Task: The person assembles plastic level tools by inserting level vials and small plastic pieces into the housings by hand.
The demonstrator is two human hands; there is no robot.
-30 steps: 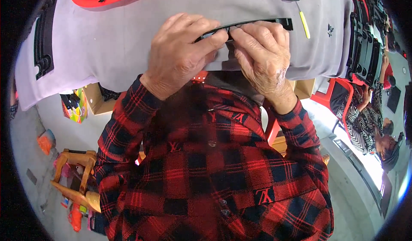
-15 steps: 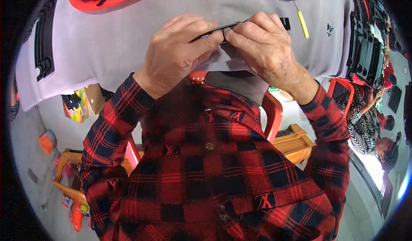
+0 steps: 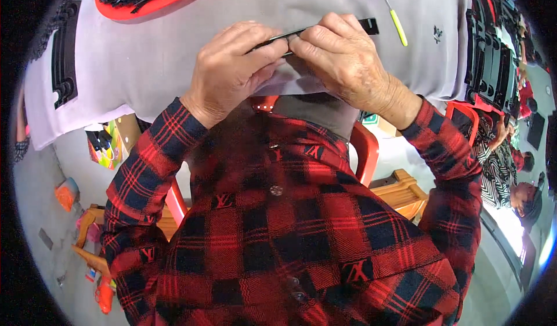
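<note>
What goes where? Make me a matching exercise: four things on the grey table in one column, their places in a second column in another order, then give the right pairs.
Things
1. thin black strip
2. red tray
3. yellow-handled tool
4. row of black parts

Places
A. far left of the table, holding black pieces
B. along the table's right edge
C. pinched between the left hand and right hand
D. lying just beyond the right hand

Pairs: 1-C, 2-A, 3-D, 4-B
</note>
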